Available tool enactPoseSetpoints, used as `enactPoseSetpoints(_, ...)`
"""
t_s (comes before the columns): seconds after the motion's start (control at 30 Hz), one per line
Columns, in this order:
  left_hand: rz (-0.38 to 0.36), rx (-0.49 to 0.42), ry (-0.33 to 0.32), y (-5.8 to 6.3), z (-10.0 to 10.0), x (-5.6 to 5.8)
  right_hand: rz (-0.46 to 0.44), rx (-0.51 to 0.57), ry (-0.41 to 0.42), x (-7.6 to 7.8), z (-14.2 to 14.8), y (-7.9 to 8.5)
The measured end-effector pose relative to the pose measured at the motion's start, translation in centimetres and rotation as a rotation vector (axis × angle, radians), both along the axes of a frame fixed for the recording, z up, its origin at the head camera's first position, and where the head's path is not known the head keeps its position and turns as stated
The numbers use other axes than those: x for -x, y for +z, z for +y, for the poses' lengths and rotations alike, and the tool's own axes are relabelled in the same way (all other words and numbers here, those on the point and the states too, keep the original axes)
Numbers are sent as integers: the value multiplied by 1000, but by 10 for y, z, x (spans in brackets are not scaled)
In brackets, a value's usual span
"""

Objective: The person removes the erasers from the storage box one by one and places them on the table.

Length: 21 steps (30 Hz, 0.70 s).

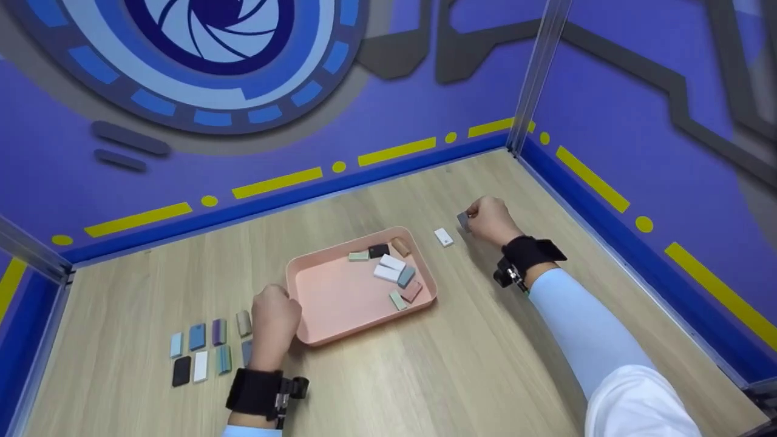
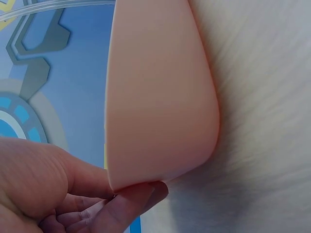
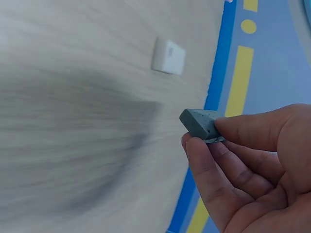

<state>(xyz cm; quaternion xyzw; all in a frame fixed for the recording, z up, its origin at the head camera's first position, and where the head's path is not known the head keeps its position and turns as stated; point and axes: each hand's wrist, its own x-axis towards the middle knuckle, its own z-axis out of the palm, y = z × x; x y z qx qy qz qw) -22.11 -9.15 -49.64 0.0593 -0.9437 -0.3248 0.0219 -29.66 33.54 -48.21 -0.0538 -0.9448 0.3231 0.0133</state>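
"Where is the right hand?"

"Take the pink tray (image 1: 340, 297) as the clock, twelve at the top of the head view. The right hand (image 1: 493, 220) is out past two o'clock, pinching a grey block (image 1: 463, 221) between thumb and fingers, gap narrow."

"Anything near it?"

"A white block (image 1: 444, 237) lies on the table (image 1: 485, 340), just beside, at about eight o'clock from the grey one."

"And the left hand (image 1: 276, 308)?"

"Between eight and nine on the tray's rim. Its thumb and fingers grip the corner (the left wrist view shows that plainly; the head view hides the fingertips)."

"What's inside the tray?"

"Mostly the right half is filled: a green block (image 1: 358, 256) at twelve, a black block (image 1: 379, 250) touching it at one, a tan block (image 1: 400, 246) between one and two, two white pieces (image 1: 388, 269) at two, a blue-grey block (image 1: 406, 277) and a pink block (image 1: 411, 291) near three, a pale green block (image 1: 397, 300) near four."

"Beyond the left hand?"

"Two rows of blocks (image 1: 197, 337) on the table around eight o'clock, one partly hidden by the wrist."
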Motion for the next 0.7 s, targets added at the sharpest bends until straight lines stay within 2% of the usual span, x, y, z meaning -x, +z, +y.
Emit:
enactPoseSetpoints(0.17, -25, 6, 16, -2, 0, 0, -67, 47, -5, 3, 4, -14)
enactPoseSetpoints(0.37, -31, 8, 16, -1, 1, 1, -90, 82, 2, 7, 4, -23)
enactPoseSetpoints(0.53, -51, 8, 29, -1, 2, 1, -62, 32, 1, 7, 2, -24)
enactPoseSetpoints(0.7, -96, -2, 42, 1, 3, 2, 10, -48, -4, 6, 0, -27)
